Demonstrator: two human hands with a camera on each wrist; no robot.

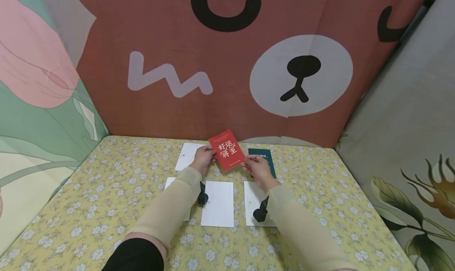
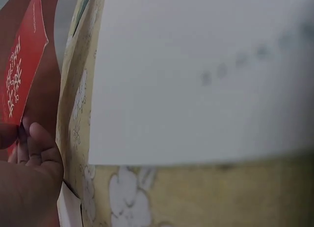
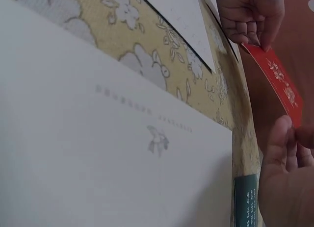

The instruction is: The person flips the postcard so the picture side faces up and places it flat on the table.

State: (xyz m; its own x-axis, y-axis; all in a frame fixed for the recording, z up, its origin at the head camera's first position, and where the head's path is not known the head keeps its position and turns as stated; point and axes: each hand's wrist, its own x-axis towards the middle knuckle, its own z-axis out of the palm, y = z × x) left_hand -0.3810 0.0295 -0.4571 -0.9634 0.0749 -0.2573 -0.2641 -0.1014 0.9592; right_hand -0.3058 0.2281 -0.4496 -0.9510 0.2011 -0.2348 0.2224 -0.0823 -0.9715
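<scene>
A red card (image 1: 227, 149) with white lettering is held tilted above the far part of the table. My left hand (image 1: 204, 159) pinches its left edge between thumb and fingers, and my right hand (image 1: 258, 169) pinches its lower right corner. Both grips show again in the right wrist view, where the red card (image 3: 277, 77) stretches between the two hands. Beneath and beyond the right hand lies a dark green card (image 1: 269, 166) with white lettering. A white card (image 1: 185, 154) lies by the left hand, partly covered by it.
Nearer me lie a white card (image 1: 217, 204) in the middle, another white card (image 1: 251, 207) under the right wrist, and one white card (image 1: 170, 181) mostly hidden by the left forearm. They rest on a yellow flowered tablecloth (image 1: 113, 192). A brown bear-print curtain (image 1: 170, 117) hangs behind.
</scene>
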